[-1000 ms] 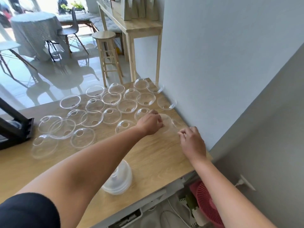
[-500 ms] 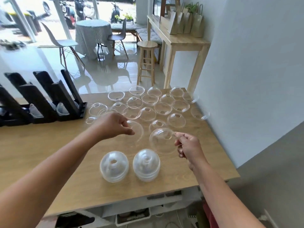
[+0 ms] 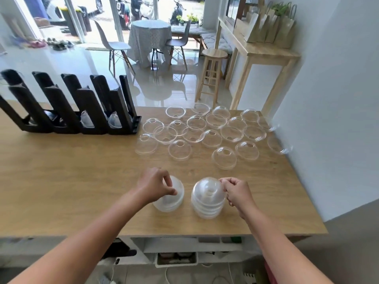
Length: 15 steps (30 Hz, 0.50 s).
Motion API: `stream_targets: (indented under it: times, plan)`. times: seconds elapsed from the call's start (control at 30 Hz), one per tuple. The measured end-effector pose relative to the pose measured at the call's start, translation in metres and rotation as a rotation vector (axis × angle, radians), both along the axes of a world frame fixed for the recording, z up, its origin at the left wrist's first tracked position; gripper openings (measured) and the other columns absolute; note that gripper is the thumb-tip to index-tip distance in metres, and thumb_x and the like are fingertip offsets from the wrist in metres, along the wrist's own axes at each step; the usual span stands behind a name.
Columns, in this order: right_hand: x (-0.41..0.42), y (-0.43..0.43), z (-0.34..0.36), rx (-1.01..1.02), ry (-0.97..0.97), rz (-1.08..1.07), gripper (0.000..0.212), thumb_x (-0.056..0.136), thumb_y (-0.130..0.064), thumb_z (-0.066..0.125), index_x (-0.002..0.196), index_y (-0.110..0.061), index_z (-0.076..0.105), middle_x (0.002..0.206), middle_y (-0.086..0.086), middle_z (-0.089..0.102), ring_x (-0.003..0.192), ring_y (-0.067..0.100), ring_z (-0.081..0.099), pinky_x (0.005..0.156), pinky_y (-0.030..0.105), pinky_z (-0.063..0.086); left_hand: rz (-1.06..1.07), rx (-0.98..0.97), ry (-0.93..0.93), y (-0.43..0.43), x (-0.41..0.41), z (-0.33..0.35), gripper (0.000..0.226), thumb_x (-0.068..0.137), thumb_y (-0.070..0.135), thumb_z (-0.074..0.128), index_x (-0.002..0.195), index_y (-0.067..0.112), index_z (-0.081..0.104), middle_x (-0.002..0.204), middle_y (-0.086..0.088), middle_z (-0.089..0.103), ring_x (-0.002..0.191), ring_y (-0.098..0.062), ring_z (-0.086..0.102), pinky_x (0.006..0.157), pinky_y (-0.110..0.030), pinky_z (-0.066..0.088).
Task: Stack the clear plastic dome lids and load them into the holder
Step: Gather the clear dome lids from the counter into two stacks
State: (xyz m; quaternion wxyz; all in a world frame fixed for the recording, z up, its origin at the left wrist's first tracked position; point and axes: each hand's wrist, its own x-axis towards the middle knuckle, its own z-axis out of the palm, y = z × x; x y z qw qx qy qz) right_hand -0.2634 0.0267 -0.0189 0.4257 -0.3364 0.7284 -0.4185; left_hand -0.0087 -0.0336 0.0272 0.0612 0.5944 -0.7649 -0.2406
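Near the front tabletop (image 3: 61, 191) edge, your two stacks stand dome-up, axes vertical: your left hand (image 3: 154, 186) pinches a lid onto the left stack (image 3: 171, 201), your right hand (image 3: 238, 191) pinches the rim of the right stack's (image 3: 207, 199) top lid. Behind, some twenty loose lids (image 3: 205, 132) lie unstacked, some inverted. I judge you early-to-midway: the black holder (image 3: 71, 107) shows only a few lids.

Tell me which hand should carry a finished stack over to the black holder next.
Probably the left hand. It sits on the left stack, the one nearer the black holder at the table's far left. The right hand is at the right stack and would have to cross over.
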Motion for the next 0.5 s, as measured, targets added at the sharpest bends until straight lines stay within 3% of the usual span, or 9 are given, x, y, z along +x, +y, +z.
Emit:
stream_targets:
  times: [0.1, 0.17, 0.2, 0.27, 0.37, 0.5]
  plan:
    - [0.003, 0.004, -0.004, -0.047, 0.111, 0.004, 0.016, 0.091, -0.015, 0.057, 0.090, -0.020, 0.072, 0.080, -0.006, 0.070, 0.070, 0.009, 0.063, 0.061, 0.026, 0.050, 0.015, -0.086, 0.027, 0.008, 0.007, -0.009, 0.052, 0.060, 0.058, 0.080, 0.100, 0.036, 0.055, 0.110, 0.012, 0.058, 0.099, -0.010, 0.051, 0.070, -0.026, 0.037]
    - [0.006, 0.009, -0.005, -0.134, 0.218, -0.008, 0.012, 0.093, -0.025, 0.058, 0.099, -0.026, 0.068, 0.098, -0.002, 0.068, 0.088, 0.013, 0.064, 0.077, 0.030, 0.054, -0.010, -0.067, 0.046, 0.013, 0.012, -0.018, 0.083, 0.055, 0.068, 0.077, 0.126, 0.041, 0.044, 0.132, 0.011, 0.049, 0.117, -0.012, 0.046, 0.088, -0.032, 0.043]
    - [0.008, 0.011, -0.003, -0.191, 0.252, 0.001, 0.017, 0.093, -0.037, 0.057, 0.106, -0.030, 0.065, 0.105, -0.002, 0.063, 0.094, 0.012, 0.062, 0.080, 0.027, 0.052, -0.031, -0.036, 0.054, 0.014, 0.014, -0.022, 0.101, 0.051, 0.071, 0.076, 0.138, 0.042, 0.034, 0.143, 0.010, 0.041, 0.129, -0.015, 0.040, 0.099, -0.038, 0.042]
    - [0.012, 0.014, 0.003, -0.275, 0.285, 0.119, 0.052, 0.082, -0.067, 0.054, 0.124, -0.035, 0.056, 0.117, -0.007, 0.053, 0.106, 0.007, 0.056, 0.087, 0.024, 0.047, -0.063, 0.021, 0.084, 0.015, 0.016, -0.030, 0.123, 0.045, 0.074, 0.077, 0.148, 0.045, 0.017, 0.155, 0.007, 0.026, 0.141, -0.018, 0.025, 0.110, -0.046, 0.034]
    - [0.017, 0.013, 0.008, -0.270, 0.436, 0.423, 0.093, 0.062, -0.084, 0.059, 0.143, -0.049, 0.029, 0.143, -0.014, 0.038, 0.128, 0.002, 0.038, 0.101, 0.032, 0.035, -0.083, 0.050, 0.131, 0.015, 0.017, -0.043, 0.127, 0.043, 0.068, 0.083, 0.147, 0.048, 0.013, 0.156, 0.007, 0.023, 0.142, -0.016, 0.025, 0.111, -0.046, 0.034]
    - [0.019, 0.014, 0.000, -0.226, 0.683, 0.637, 0.103, 0.061, -0.076, 0.068, 0.145, -0.052, 0.013, 0.152, -0.012, 0.026, 0.138, 0.007, 0.027, 0.112, 0.044, 0.030, -0.077, 0.038, 0.201, 0.017, 0.021, -0.056, 0.116, 0.045, 0.066, 0.083, 0.142, 0.052, 0.019, 0.148, 0.015, 0.030, 0.130, -0.011, 0.039, 0.100, -0.040, 0.044]
